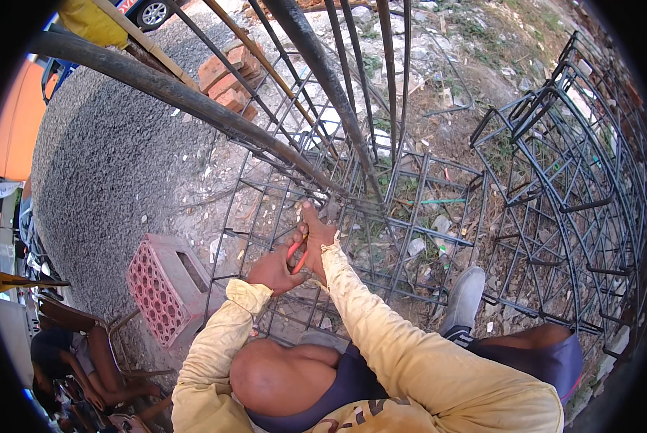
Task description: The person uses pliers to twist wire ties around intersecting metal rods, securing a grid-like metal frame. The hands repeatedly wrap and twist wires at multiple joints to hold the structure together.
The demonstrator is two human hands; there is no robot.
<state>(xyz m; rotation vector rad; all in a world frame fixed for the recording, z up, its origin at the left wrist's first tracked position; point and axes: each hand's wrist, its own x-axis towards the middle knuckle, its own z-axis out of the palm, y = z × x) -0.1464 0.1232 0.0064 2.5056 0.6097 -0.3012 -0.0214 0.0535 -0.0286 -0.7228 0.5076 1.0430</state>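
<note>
My left hand point(273, 273) is closed around the red handles of a hand tool point(300, 254), which looks like pliers; its head is hidden behind my fingers. My right hand point(318, 242) sits against the left one, its fingers curled beside the handles and its thumb toward the bars. Whatever it grips is hidden. Both hands are at the point where thick steel bars point(323, 72) and thinner rods come together over a rebar grid point(414, 229). The grid lies low over the rubble, around my crouched legs and grey shoe point(462, 297).
A pink plastic crate point(161, 292) stands left of my arm, with a gravel heap point(114, 151) beyond it. Bricks point(229, 76) are piled behind the slanting bars. Bent rebar frames point(587, 206) are stacked on the right. Someone sits on a chair at lower left point(96, 361).
</note>
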